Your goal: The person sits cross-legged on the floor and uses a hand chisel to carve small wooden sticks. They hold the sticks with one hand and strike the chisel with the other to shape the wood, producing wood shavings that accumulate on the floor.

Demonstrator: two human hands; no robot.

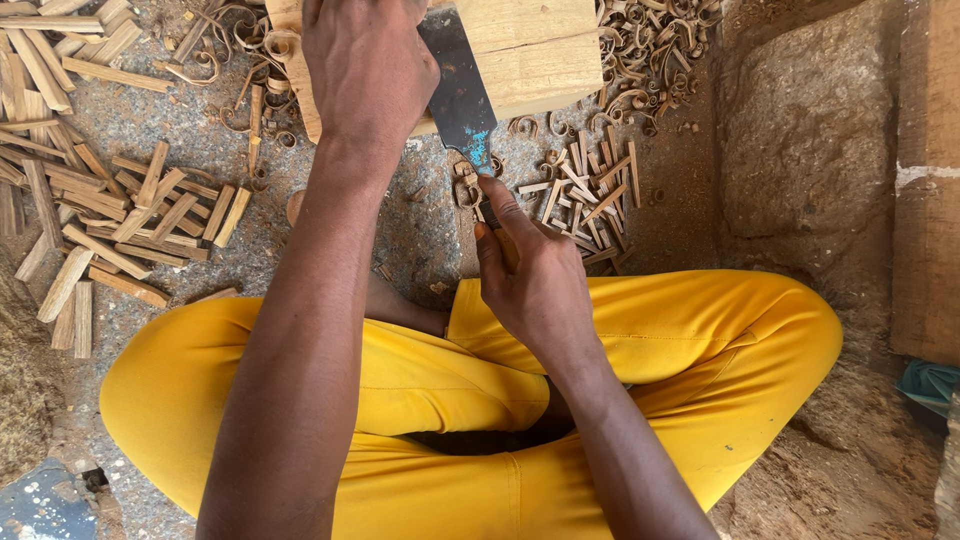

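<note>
Bright, even daylight from above; shadows are soft and short, pooling darkest between the yellow trousers (pixel 700 340). No glare, though the pale wood block (pixel 530 50) runs near white. Focus holds sharp across the frame, with slight wide-angle stretch at the edges.

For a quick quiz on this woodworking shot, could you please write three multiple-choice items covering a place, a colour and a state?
1. Where do the cut wooden sticks mostly lie?
A. on the ground at the image's left
B. on the lap
C. on the block

2. What colour are the trousers?
A. blue
B. yellow
C. grey

3. What is the right hand doing?
A. lying open
B. gripping the blade's handle
C. holding a stick

A: sticks piled there. B: bright yellow. B: fingers wrap the handle, while the left hand rests on the wooden block.
</note>
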